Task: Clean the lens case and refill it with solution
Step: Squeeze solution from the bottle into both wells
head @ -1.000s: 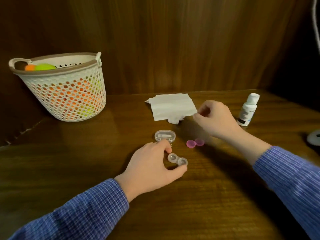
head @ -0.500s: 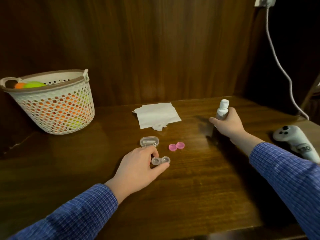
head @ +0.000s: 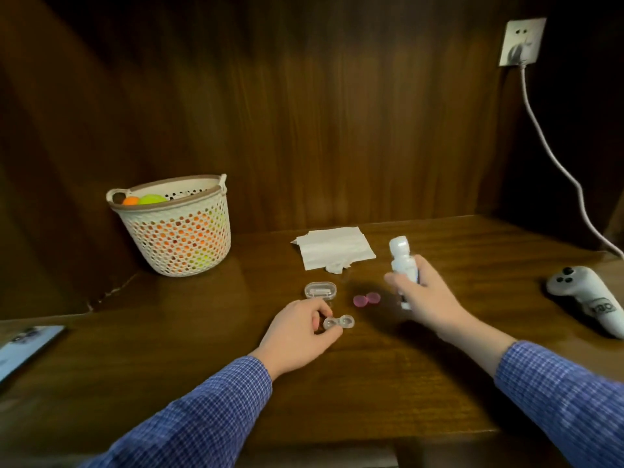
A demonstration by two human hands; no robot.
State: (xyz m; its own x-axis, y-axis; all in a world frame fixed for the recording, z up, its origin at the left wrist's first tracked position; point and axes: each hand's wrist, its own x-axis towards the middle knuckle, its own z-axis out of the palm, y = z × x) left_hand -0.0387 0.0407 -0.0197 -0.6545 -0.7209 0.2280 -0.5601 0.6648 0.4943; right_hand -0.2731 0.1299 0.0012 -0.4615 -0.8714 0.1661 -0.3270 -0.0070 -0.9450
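Note:
A clear two-well lens case (head: 339,322) lies on the wooden table (head: 388,376). My left hand (head: 297,336) pinches its left end between thumb and fingers. My right hand (head: 423,298) grips a white solution bottle (head: 401,261), lifted upright off the table, to the right of the case. Two pink caps (head: 367,299) lie between my hands. A small clear box (head: 320,289) sits just behind my left hand. A white tissue (head: 334,250) with a crumpled corner lies farther back.
A white mesh basket (head: 175,228) with orange and green balls stands at the back left. A white controller (head: 587,298) lies at the right, near a cable (head: 553,153) from a wall socket. A phone (head: 23,349) lies at the left edge.
My right hand left the tissue, took hold of the bottle at the right, and has lifted it toward the case. My left hand stays on the lens case.

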